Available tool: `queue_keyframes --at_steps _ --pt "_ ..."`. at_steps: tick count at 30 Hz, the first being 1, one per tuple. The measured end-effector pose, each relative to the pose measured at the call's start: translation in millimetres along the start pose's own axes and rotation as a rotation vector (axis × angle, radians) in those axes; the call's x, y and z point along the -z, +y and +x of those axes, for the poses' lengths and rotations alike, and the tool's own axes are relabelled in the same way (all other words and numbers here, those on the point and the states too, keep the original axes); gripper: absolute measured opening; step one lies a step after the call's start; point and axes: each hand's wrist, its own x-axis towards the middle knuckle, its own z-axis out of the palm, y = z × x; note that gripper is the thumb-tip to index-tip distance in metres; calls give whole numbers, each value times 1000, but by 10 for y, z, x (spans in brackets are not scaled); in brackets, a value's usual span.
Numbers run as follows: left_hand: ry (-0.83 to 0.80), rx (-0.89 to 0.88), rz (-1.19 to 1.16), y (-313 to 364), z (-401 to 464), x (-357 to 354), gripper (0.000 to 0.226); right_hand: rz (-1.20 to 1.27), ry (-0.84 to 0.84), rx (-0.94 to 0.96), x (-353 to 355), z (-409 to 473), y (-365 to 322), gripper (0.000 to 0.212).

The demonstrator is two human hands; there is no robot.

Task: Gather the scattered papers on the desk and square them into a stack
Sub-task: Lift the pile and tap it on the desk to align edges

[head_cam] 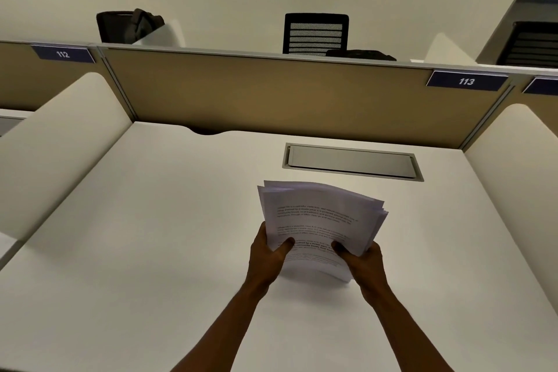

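The printed lines on the top sheet of the bundle of white printed papers (321, 220) were blurred and could not be read, and the fingers of both hands were hidden behind the sheets, so only the two thumbs showed on the front. The left hand (270, 254) gripped the lower left edge of the bundle with its thumb pressed on the top sheet, and the right hand (362, 261) gripped the lower right edge in the same way. Both forearms were cut off by the bottom border. The papers stood almost upright near the middle of the plain white desk (136, 251), curved a little, with their bottom edge at the desk surface; whether it touched could not be told. The upper edges were not even, several sheets stuck out at the right corner. Behind the bundle, a grey rectangular metal cable hatch (351, 161) was set into the desk. A tan fabric partition panel (271, 93) closed the far side, with a dark blue label reading 113 (466, 81) on its right end and a dark blue label reading 112 (62, 54) on the neighbouring panel. Rounded cream side dividers stood left and right. Beyond the partition a black mesh office chair back (315, 33) showed against the pale wall, and a dark bag or garment (129, 24), hard to identify, lay further left.
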Motion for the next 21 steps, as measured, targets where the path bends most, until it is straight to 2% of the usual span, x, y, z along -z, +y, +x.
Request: queue_keyframes --at_steps 8,12,13,16,21 --pt "61 -83 5 130 -9 -73 53 7 -4 8 3 12 -50 35" --pt "68 -147 23 172 14 -62 80 33 -23 4 38 14 -61 37" --pt "70 -141 26 164 14 -56 79 33 -27 0 41 8 -40 38" --pt "51 -90 43 108 29 -48 54 33 3 -5 32 1 21 35" --pt "22 -79 21 71 61 -56 41 62 28 -46 21 39 28 27"
